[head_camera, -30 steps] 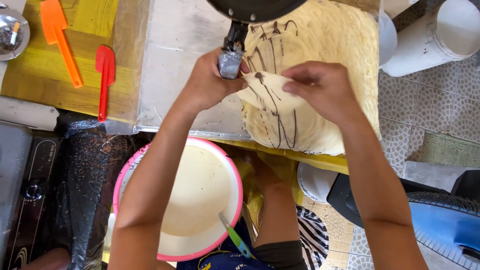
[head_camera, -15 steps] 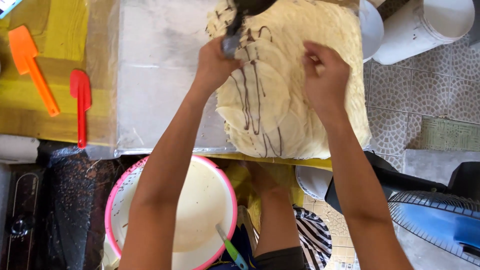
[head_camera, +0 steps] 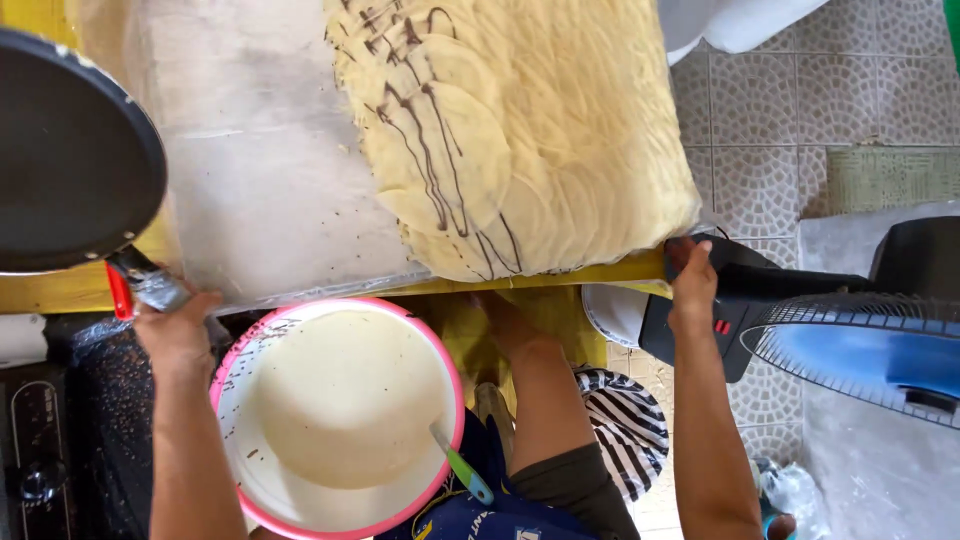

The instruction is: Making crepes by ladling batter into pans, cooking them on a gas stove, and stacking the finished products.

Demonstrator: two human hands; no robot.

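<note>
My left hand (head_camera: 178, 328) grips the foil-wrapped handle of a black frying pan (head_camera: 70, 150), which hangs over the left end of the low table. My right hand (head_camera: 692, 282) rests on the black base of an electric fan (head_camera: 735, 300) at the table's right corner, fingers curled on its top. Between my arms a pink-rimmed bowl of pale batter (head_camera: 335, 415) sits low, a small green and blue utensil (head_camera: 462, 470) leaning on its rim. Many thin pale crepes (head_camera: 540, 130), some streaked with dark chocolate lines, lie overlapped on the table.
A clear plastic sheet (head_camera: 260, 180) covers the yellow table's middle. A blue-bladed fan head (head_camera: 870, 350) stands at right over tiled floor (head_camera: 790, 130). A black stove top (head_camera: 40, 440) lies at the lower left. My bare leg and a striped cloth (head_camera: 625, 430) are below.
My left hand swung the pan from above the crepes to the left side. My right hand left the crepe pile and went down to the fan base. The view shifted right.
</note>
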